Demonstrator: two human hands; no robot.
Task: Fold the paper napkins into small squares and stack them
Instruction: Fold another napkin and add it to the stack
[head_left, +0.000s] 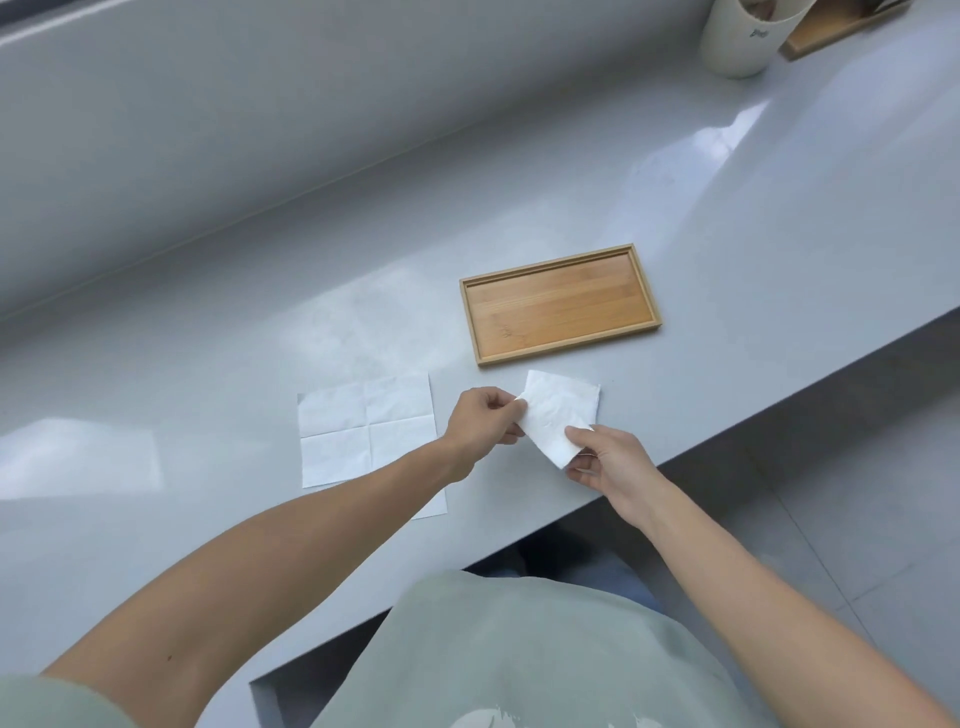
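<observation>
Nearest the camera, a pale green shirt (519, 649) is seen, with both bare forearms extended over a glossy grey worktop (727, 218). The worktop's front edge runs diagonally from lower left to upper right; below it, grey floor tiles (857, 519) are visible at right. A folded napkin (558, 413) is held just above the worktop: its left corner is pinched by the closed fingers of the left hand (485, 423), its near corner between thumb and fingers of the right hand (605, 460). To the left, an unfolded napkin (363, 431), creased into quarters, lies flat, partly covered by the left forearm. Just beyond the folded napkin, a bamboo tray (558, 306) is set. Open worktop extends beyond to a raised grey ledge (260, 130). At far right, a cream cup (737, 41) stands beside another wooden tray (831, 26).
</observation>
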